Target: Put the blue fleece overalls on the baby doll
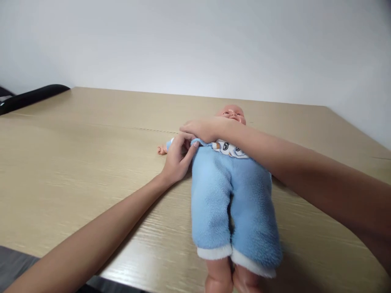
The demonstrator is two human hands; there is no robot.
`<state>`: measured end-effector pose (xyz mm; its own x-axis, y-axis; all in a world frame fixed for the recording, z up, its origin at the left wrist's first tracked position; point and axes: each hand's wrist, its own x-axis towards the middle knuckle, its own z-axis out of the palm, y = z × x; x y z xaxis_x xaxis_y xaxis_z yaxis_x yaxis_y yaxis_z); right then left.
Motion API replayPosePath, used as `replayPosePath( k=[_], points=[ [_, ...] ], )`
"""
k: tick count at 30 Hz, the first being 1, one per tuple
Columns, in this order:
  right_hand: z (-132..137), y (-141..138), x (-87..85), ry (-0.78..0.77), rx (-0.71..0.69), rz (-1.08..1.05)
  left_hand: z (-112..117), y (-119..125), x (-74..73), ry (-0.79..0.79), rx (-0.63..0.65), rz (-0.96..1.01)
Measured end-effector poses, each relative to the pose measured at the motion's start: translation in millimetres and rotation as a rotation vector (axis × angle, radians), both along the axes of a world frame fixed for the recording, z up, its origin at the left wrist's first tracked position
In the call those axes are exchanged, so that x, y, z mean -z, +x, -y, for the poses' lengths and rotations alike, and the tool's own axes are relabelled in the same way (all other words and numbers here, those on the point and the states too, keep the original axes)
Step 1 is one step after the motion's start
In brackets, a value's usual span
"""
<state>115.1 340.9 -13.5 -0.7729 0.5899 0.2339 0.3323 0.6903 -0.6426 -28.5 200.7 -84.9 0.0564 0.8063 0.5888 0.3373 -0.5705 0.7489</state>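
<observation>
1. Locate the doll (224, 175): it lies on its back on the table (76, 162), head toward the wall (195, 49), legs toward the near side
2. Note the blue fleece garment (210, 203) on the doll: white trim borders both leg ends, and a printed panel with eyes shows at the top, partly under the right forearm
3. Left hand (179, 156): half curled at the upper side edge of the garment, thumb laid on the edge, fingers bent behind it, the fabric pinched between them
4. Right hand (201, 129): reaches across the doll's chest, palm down, fingers loosely bent and meeting the left hand; its underside is hidden, so whether it grips fabric cannot be told
5. Left-side room: a wide stretch of tabletop runs outward from the doll's small hand (161, 150) to a black curved bar (35, 97) at the far left corner
6. Far-side room: a strip of tabletop separates the doll's head from the wall
7. Near edge: it slants across the lower left; the doll's feet are cut off by the view, so their clearance to this edge cannot be told
</observation>
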Motion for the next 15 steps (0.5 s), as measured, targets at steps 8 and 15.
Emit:
replayPosePath(
  k=[8, 15],
  points=[
    [22.2, 27.5, -24.3, 0.415, 0.009, 0.189, 4.7, -0.8, -0.9, 0.132, 0.012, -0.06],
    [26.2, 57.6, -29.5, 0.294, 0.023, 0.082, 6.2, -11.6, 10.3, 0.407, -0.201, -0.217]
  ],
)
